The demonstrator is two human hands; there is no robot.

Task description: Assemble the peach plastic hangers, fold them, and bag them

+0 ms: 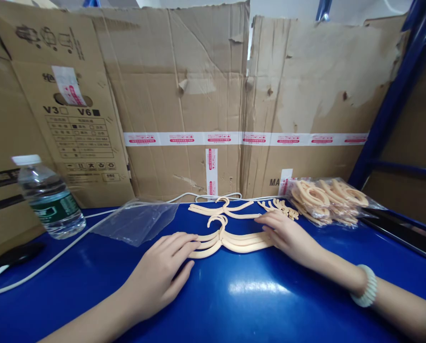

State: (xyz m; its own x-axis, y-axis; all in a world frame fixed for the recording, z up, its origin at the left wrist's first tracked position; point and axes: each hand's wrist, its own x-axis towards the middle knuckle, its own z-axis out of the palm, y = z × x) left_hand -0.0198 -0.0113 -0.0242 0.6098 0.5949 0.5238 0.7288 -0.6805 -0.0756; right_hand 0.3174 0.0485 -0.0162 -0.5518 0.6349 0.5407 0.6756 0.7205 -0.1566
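Observation:
A small stack of cream plastic hangers [230, 240] lies on the blue table [234, 295] between my hands. My left hand [161, 274] lies flat, fingers stretched out, its fingertips touching the left end of the stack. My right hand [287, 236] rests flat with its fingers apart on the right end of the stack. A single hanger [222, 209] lies just behind the stack. Small cream hooks [280, 208] lie beside it. An empty clear plastic bag [136, 221] lies to the left.
A clear bag full of cream hangers [327, 200] sits at the back right. A water bottle [48, 196] stands at the left, with a white cable [55, 255] running past it. Cardboard walls [184, 95] close the back. A dark tablet [401, 231] lies at the right.

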